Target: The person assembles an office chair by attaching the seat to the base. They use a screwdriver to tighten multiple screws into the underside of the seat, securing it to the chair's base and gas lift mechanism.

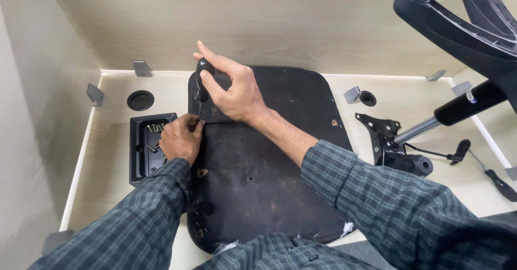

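Head view: right hand (237,92) wrapped round black screwdriver (202,81), held upright w/ tip at left edge of dark seat base (269,162) lying on pale surface (420,103). Left hand (180,138) pinched shut at tip, beside black tray (141,151) w/ screws (154,128). Chair mechanism (398,146) at right.

Seat underside (269,162) matt black rough fabric; screwdriver handle (203,79) glossy plastic; desk (409,108) pale smooth wood-grain.
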